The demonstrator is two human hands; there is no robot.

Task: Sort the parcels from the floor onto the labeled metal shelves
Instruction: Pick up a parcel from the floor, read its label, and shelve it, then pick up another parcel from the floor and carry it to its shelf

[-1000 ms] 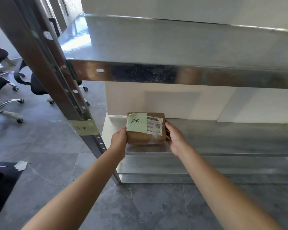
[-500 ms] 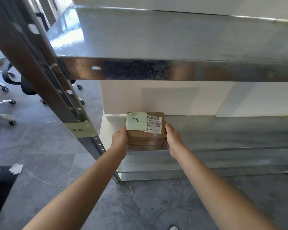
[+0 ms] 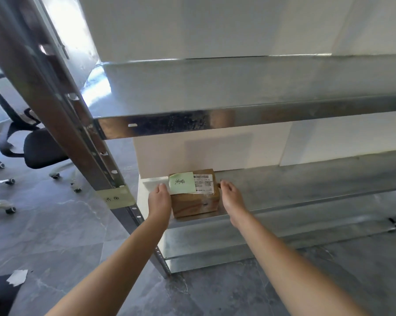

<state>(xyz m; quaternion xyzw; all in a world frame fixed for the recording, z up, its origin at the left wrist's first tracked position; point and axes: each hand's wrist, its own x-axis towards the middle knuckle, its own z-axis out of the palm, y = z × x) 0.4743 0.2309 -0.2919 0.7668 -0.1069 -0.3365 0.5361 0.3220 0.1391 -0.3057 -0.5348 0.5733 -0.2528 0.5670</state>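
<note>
Two bare arms reach out over the grey floor (image 3: 55, 236) toward a metal rack. On the floor, by the person's left side, lies a small white scrap of paper (image 3: 16, 277).

The left hand (image 3: 159, 199) lies flat against the left side of the parcel (image 3: 195, 202). Its fingers are straight and touch the box, but they are not wrapped round it. The right hand (image 3: 232, 197) is just beside the right side of the parcel, with its fingers loose and a bit curled. It has hold of nothing, and I cannot tell if a fingertip touches the box.

The parcel is a small brown box. It sits on the lower shelf (image 3: 306, 190), at the left end, close to the front edge. On its top is a green sticky note (image 3: 182, 185) with dark handwriting. Next to the note is a white label (image 3: 202, 184) with a barcode. The print is too small to read.

Under this shelf is a bottom shelf (image 3: 215, 246), close to the floor. Above is the upper shelf (image 3: 215, 87), shiny and grey. A metal post (image 3: 55, 106) with holes stands at the left front corner of the shelves. A strip of pale tape (image 3: 117, 198) with writing is wrapped on the post, about level with the lower shelf.

Behind the rack is a white wall (image 3: 215, 26). Far off past the post stands a black office chair (image 3: 40, 148) on wheels.
</note>
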